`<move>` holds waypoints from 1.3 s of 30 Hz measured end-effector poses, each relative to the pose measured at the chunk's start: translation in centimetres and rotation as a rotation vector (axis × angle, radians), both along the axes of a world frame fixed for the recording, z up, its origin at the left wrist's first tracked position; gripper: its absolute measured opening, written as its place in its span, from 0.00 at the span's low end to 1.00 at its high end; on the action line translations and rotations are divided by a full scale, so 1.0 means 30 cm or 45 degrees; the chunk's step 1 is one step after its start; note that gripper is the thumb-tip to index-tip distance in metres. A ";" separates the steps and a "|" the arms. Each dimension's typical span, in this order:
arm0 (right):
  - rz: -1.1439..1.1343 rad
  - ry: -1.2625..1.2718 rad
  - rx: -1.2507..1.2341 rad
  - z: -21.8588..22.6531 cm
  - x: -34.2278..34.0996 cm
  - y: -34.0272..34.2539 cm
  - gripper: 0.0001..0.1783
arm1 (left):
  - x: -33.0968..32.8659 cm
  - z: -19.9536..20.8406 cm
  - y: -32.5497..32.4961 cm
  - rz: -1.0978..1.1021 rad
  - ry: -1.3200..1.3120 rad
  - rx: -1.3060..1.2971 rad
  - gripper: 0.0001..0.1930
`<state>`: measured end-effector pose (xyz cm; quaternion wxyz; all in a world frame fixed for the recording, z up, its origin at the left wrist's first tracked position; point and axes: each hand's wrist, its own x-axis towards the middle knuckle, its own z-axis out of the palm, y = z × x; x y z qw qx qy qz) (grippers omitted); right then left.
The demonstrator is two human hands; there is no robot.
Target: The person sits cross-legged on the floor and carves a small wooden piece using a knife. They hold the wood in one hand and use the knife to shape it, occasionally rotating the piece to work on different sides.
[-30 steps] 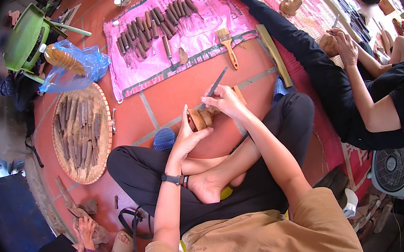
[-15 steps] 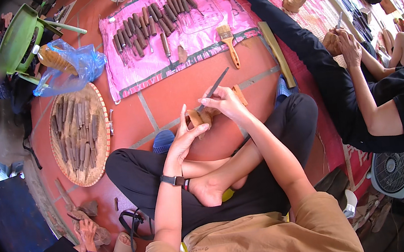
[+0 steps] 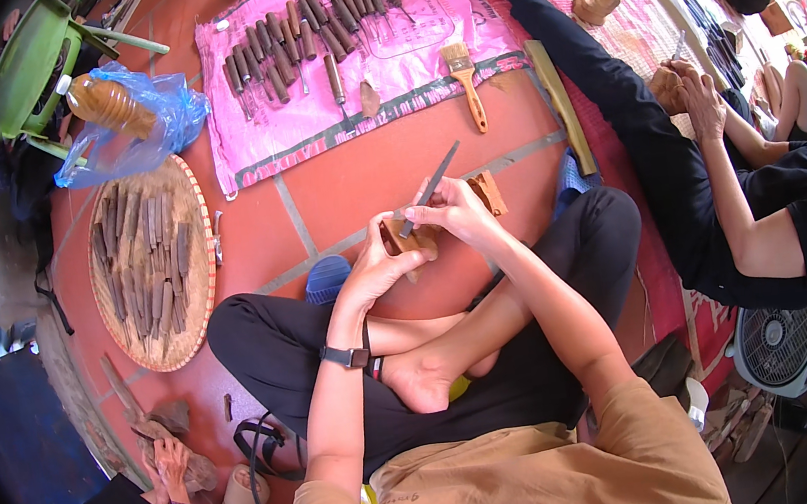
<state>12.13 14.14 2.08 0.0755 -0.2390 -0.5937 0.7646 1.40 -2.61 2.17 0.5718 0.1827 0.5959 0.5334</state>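
Above my crossed legs, my left hand (image 3: pixel 375 268) is closed round a brown wooden carving (image 3: pixel 419 244), thumb along its near side. A further part of the wood shows beyond my right hand (image 3: pixel 461 217), but how the parts join is hidden. My right hand pinches a slim dark grey file (image 3: pixel 436 173). Its long end points up and to the right, while its lower end lies against or just over the carving. Past both hands, a flat paintbrush (image 3: pixel 463 83) with a wooden handle lies at the edge of a pink sheet (image 3: pixel 262 164).
Several dark-handled carving tools (image 3: pixel 283 50) lie on the sheet. To the left are a round woven tray (image 3: pixel 209 266) of more tools, a bottle (image 3: pixel 108 105) in a blue bag and a green chair (image 3: pixel 29 71). Co-workers sit at right and lower left; a fan (image 3: pixel 786 346) stands lower right.
My right hand and the file have come slightly lower over the carving. My left index finger, raised before, is now bent in against the wood, and the carving has turned a little.
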 end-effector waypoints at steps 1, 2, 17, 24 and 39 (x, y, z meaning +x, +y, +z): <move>-0.007 0.000 0.009 -0.002 0.001 -0.007 0.08 | -0.001 -0.012 -0.003 -0.011 -0.003 0.007 0.38; -0.014 -0.001 0.019 -0.002 0.003 -0.013 0.08 | -0.003 -0.023 -0.006 -0.022 -0.007 0.014 0.37; -0.272 0.004 -0.066 0.025 -0.005 -0.050 0.08 | -0.010 -0.006 0.007 -0.012 0.109 -0.010 0.38; -0.199 -0.084 -0.093 0.012 -0.019 -0.006 0.06 | -0.010 -0.053 -0.009 0.033 0.163 -0.046 0.41; 0.386 -0.064 0.016 0.061 -0.057 0.050 0.08 | -0.002 -0.074 -0.016 0.048 0.041 0.010 0.48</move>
